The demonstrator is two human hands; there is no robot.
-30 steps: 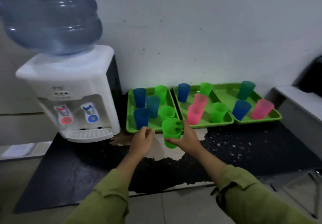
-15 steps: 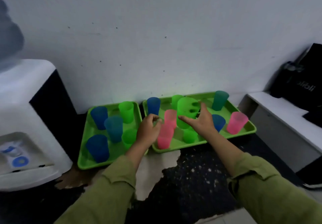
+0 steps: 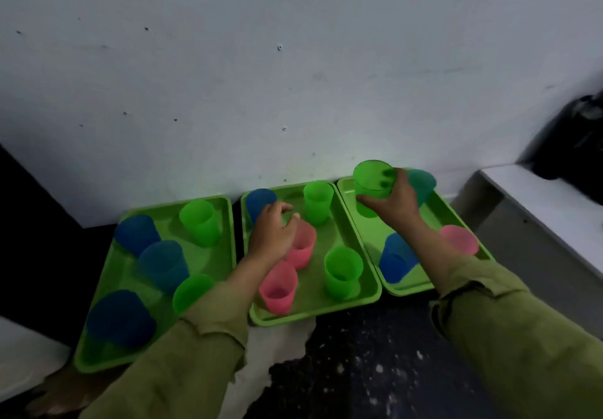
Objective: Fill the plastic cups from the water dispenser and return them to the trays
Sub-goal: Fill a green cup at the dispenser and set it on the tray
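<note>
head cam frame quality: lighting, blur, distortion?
Head view: dim, flat light, no glare; the green cup in the right hand and the near blue cup look soft, likely motion blur; wide-angle bending tilts the left tray outward.

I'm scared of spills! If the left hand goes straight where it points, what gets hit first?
The left hand probably meets the green cup at the back of the middle tray; depth is unclear.

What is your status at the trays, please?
Right hand grips green cup over right tray. Left hand empty, over middle tray. Teal cup just behind hand.
</note>
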